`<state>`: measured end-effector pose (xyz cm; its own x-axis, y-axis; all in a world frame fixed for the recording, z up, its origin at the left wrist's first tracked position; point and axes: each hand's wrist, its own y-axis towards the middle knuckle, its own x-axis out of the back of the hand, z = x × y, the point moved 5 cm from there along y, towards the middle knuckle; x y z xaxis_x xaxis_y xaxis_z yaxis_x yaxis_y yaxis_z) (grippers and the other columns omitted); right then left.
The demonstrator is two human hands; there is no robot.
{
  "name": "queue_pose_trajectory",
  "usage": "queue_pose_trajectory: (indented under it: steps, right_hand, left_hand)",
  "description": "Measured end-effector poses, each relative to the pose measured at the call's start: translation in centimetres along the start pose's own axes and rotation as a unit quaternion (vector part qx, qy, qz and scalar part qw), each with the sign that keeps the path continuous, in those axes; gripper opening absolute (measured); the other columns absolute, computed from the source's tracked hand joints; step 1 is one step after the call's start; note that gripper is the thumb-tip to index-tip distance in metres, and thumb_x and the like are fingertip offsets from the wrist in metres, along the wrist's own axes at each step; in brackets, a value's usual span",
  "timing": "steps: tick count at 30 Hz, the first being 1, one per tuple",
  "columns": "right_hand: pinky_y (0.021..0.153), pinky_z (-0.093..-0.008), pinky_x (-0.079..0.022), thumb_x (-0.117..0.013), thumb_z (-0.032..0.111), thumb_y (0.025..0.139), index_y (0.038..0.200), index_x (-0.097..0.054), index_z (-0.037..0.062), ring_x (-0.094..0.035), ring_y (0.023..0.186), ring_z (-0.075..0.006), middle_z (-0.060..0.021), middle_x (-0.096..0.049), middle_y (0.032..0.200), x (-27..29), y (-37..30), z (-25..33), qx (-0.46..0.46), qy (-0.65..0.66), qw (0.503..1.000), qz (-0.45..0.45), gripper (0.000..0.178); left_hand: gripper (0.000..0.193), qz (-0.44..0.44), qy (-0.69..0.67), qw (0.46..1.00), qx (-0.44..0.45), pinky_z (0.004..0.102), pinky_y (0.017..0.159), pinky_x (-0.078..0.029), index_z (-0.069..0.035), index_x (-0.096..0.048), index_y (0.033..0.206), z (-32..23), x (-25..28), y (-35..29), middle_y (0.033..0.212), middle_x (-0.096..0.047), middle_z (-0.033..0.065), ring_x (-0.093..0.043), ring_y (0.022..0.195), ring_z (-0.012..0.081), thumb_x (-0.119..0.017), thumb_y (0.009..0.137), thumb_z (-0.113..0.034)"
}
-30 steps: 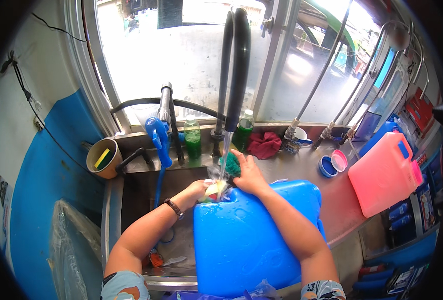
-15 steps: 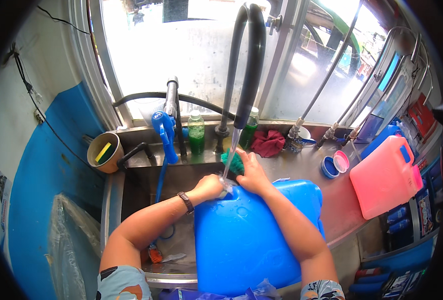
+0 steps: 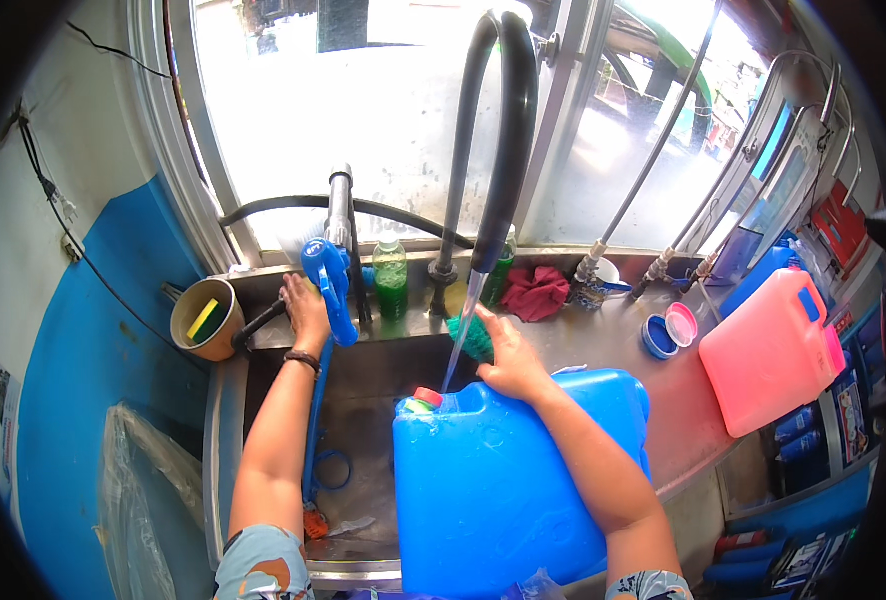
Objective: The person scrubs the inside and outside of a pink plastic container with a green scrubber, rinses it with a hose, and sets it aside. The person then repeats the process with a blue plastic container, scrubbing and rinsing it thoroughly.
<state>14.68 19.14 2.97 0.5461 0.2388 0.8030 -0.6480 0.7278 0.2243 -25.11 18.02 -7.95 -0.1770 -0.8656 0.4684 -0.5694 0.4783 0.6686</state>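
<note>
A big blue jerrycan (image 3: 508, 480) leans over the sink's front right, wet on top, with a red cap (image 3: 427, 397) at its upper left corner. My right hand (image 3: 515, 355) is closed on a green scouring pad (image 3: 475, 338) above the can's far edge. Water runs from a black hose (image 3: 508, 150) in a thin stream beside that pad, down by the cap. My left hand (image 3: 305, 312) reaches to the sink's back ledge, beside a black elbow pipe (image 3: 263, 322) and behind a blue-handled spray nozzle (image 3: 330, 285). Its fingertips are partly hidden, so what they touch is unclear.
Bottles of green liquid (image 3: 390, 280) stand along the ledge beside a maroon cloth (image 3: 536, 293). A brown pot (image 3: 208, 318) holds a yellow sponge. Right on the steel counter are a blue lid (image 3: 659, 337) and a pink jerrycan (image 3: 768, 355). The steel sink (image 3: 363, 385) lies left of the blue can.
My left hand has left the can's top corner and moved left and away to the back ledge, uncovering the red cap. My right hand stays nearly in place with the green pad.
</note>
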Motion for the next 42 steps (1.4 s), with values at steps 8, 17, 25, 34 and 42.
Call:
queue_pose_trajectory:
  steps: [8, 17, 25, 34, 42]
  right_hand:
    - [0.097, -0.0517, -0.036, -0.067, 0.026, 0.074, 0.146, -0.039, 0.0303, -0.052, 0.113, -0.0346, -0.0155, -0.054, 0.117, 0.6, 0.7, 1.9, 0.098, 0.079, 0.992, 0.021, 0.078]
    - [0.108, -0.0732, -0.011, -0.072, 0.016, 0.064, 0.124, -0.065, 0.0418, -0.043, 0.128, -0.0328, -0.0105, -0.053, 0.128, -1.0, 1.4, 4.7, 0.167, -0.224, 0.954, 0.110, 0.065]
    - [0.110, -0.0684, -0.014, -0.071, 0.010, 0.063, 0.117, -0.070, 0.0391, -0.046, 0.123, -0.0296, -0.0089, -0.054, 0.113, -0.6, 1.0, 4.1, 0.125, -0.161, 0.979, 0.033, 0.062]
    - [0.106, -0.0677, -0.018, -0.071, 0.014, 0.069, 0.117, -0.069, 0.0400, -0.047, 0.122, -0.0300, -0.0110, -0.056, 0.116, -0.4, 1.0, 4.1, 0.103, -0.078, 0.991, 0.030, 0.055]
    - [0.108, -0.0711, -0.016, -0.068, 0.012, 0.070, 0.116, -0.070, 0.0380, -0.046, 0.123, -0.0330, -0.0123, -0.052, 0.117, -0.6, 0.5, 4.6, 0.114, -0.059, 0.989, 0.077, 0.053]
  left_hand:
    - [0.029, 0.608, -0.321, 0.680, 0.256, 0.0298, 0.079, -0.051, 0.000, -0.069, 0.106, -18.2, 4.1, -14.4, 0.103, -0.068, 0.0118, -0.064, 0.088, 0.0170, -0.047, 0.095, -0.016]
    - [0.047, 0.595, -0.608, 0.414, 0.325, 0.0324, 0.095, -0.049, 0.008, -0.047, 0.135, -17.6, 5.6, -15.4, 0.125, -0.062, 0.0168, -0.063, 0.109, 0.0214, -0.054, 0.093, -0.010]
    - [0.032, 0.538, -0.546, 0.509, 0.391, 0.0286, 0.085, -0.054, 0.003, -0.058, 0.125, -17.1, 4.9, -16.0, 0.112, -0.067, 0.0128, -0.067, 0.095, 0.0169, -0.056, 0.093, -0.002]
    - [0.035, 0.466, -0.555, 0.597, 0.345, 0.0278, 0.087, -0.053, 0.005, -0.058, 0.123, -19.0, 6.4, -14.9, 0.115, -0.066, 0.0140, -0.065, 0.098, 0.0160, -0.063, 0.089, -0.002]
    - [0.045, 0.501, -0.548, 0.578, 0.338, 0.0269, 0.090, -0.050, 0.006, -0.051, 0.131, -18.6, 5.7, -14.9, 0.120, -0.062, 0.0147, -0.062, 0.105, 0.0168, -0.056, 0.087, 0.005]
